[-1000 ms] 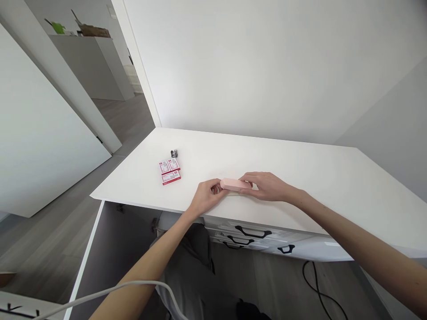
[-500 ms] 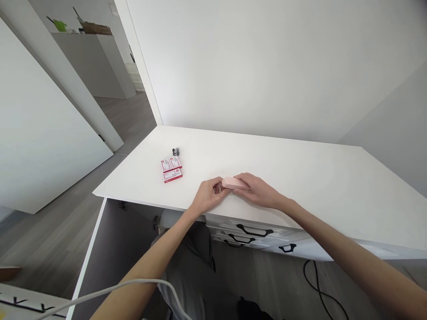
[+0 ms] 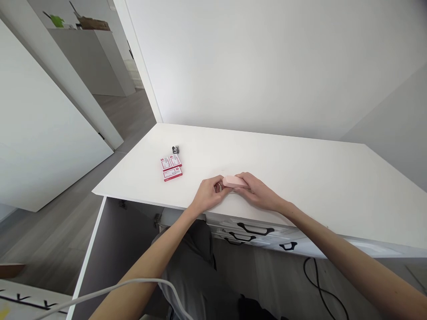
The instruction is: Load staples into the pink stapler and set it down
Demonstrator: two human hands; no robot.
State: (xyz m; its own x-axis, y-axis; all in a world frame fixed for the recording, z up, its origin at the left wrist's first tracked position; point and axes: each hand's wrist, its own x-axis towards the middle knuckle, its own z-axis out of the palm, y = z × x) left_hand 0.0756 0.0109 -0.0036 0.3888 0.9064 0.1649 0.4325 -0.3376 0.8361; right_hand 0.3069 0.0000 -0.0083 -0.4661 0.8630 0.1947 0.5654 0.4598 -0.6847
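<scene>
A pale pink, block-shaped object [image 3: 234,181] with rounded ends, much like a small stapler, is held low over the white tabletop. My right hand [image 3: 255,189] is closed around its right part, fingers over the top and thumb along the near side. At its left end, my left hand [image 3: 213,191] is curled with thumb and fingertips against it. What lies between those left fingertips is too small to make out. Left of the hands, several small red-and-white boxes [image 3: 172,173] lie flat, with a small black-and-silver item [image 3: 175,150] just behind them.
The white cabinet top [image 3: 293,164] meets a wall at the back. Below its left front edge, a cabinet door [image 3: 87,258] stands open. Drawers with black handles [image 3: 255,230] are under the edge. A pale cable [image 3: 140,281] crosses my left forearm; a black cable [image 3: 318,284] lies on the floor.
The view has shifted slightly. Both hands keep almost the same pose on the pink object, with the right fingers a little farther along it.
</scene>
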